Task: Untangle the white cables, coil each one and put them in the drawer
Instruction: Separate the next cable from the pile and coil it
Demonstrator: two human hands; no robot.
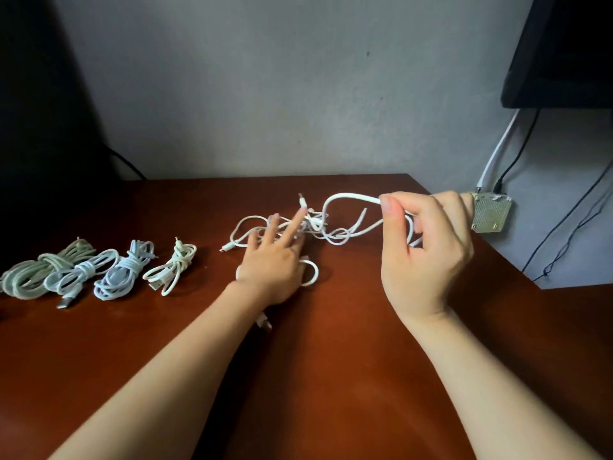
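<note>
White cables (318, 227) tangled in a loose heap at the middle of the brown counter (331, 376), toward its far edge, with a metal plug (301, 198) poking up at the back of the knot. Left hand (268, 270) laid palm-down on the near-left side of the heap, fingers (298, 220) straight and spread wide, gripping nothing, tips resting among the strands. Small loop (311, 275) lying flat on the counter just right of that hand; white connector end (264, 323) peeking out beside the left wrist. Right hand (428, 254) lifted above the counter to the right of the heap, thumb and forefinger pinching a raised strand (345, 196) arching up out of the tangle; other fingers loosely curled, more cable passing behind them.

Four coiled bundles lined up along the left of the counter, apart from the tangle, each wrapped round its own middle: thick greyish bundle (36, 275) at the far left, then white bundle (83, 273) with a plug toward the near edge, then pale bluish bundle (124, 272), then small bundle (172, 267) nearest the left hand.

Grey wall (265, 94) behind. At the right, a small perforated box (490, 214), with a white wire (497, 151) and a black wire (519, 151) leading up to a dark screen (564, 51) in the top corner.
</note>
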